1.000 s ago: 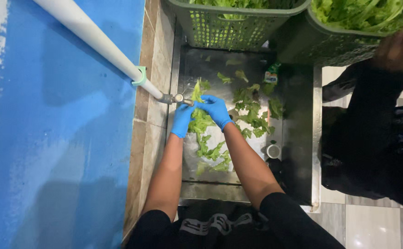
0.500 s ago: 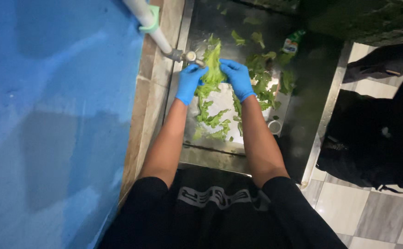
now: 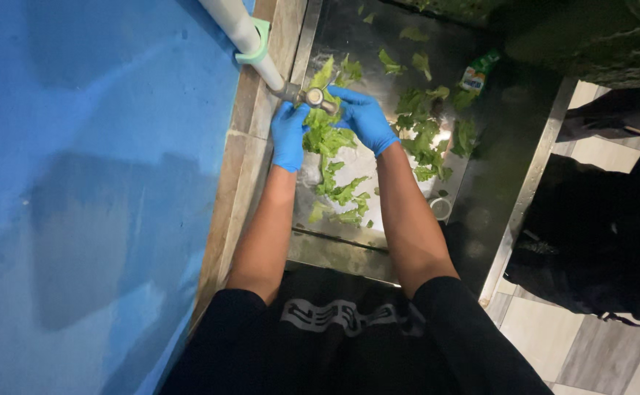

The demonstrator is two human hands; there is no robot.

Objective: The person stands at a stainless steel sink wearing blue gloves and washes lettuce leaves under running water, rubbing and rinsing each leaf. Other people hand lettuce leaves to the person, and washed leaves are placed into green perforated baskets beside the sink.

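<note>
One bunch of lettuce (image 3: 325,135) is grasped by the left hand (image 3: 289,134) and right hand (image 3: 364,117). Its top is hidden behind one tap (image 3: 309,96). Loose leaves (image 3: 424,139) in the sink (image 3: 514,212) cannot be counted.

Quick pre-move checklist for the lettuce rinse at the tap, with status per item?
1. Left hand gloved, beside the tap: ok.
2. Right hand gloved, fingers reaching to the tap: ok.
3. Lettuce bunch between both hands below the tap: ok; exact grip cannot tell.
4. Water running: cannot tell.
5. Sink free of loose leaves: not ok, loose leaves lie scattered in it.
6. Drain open: cannot tell.
</note>
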